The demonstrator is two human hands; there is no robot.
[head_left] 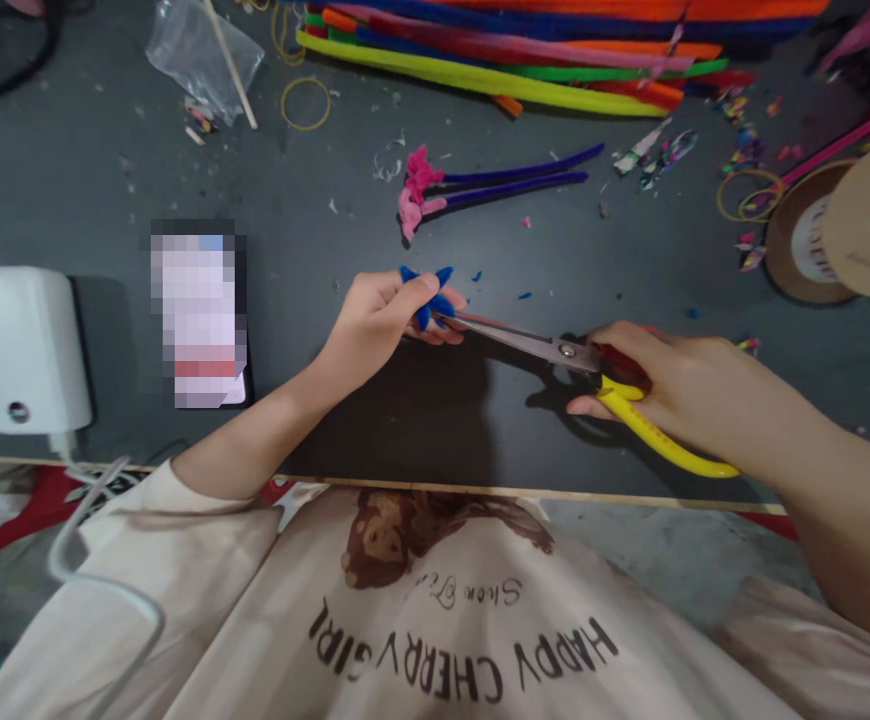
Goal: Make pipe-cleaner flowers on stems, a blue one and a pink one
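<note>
My left hand (390, 315) pinches a small blue fuzzy flower shape (435, 298) between thumb and fingers, above the dark table (315, 220). In my right hand (690, 385) are scissors (566, 350) with one yellow handle and a red one partly hidden by the fingers. The narrow blades point left, and their tips meet the lower right side of the blue piece. Small blue clippings lie just right of it. Beyond my left hand rest two purple stems (517, 185) with pink fuzzy ends.
Colourful pipe cleaners (495, 75) lie across the back. A phone (199, 320) and a white power bank (26, 350) with a cable are at left. Ribbon spools (817, 235), rubber bands (305, 104) and scraps lie about; a plastic bag (202, 60) sits at back left.
</note>
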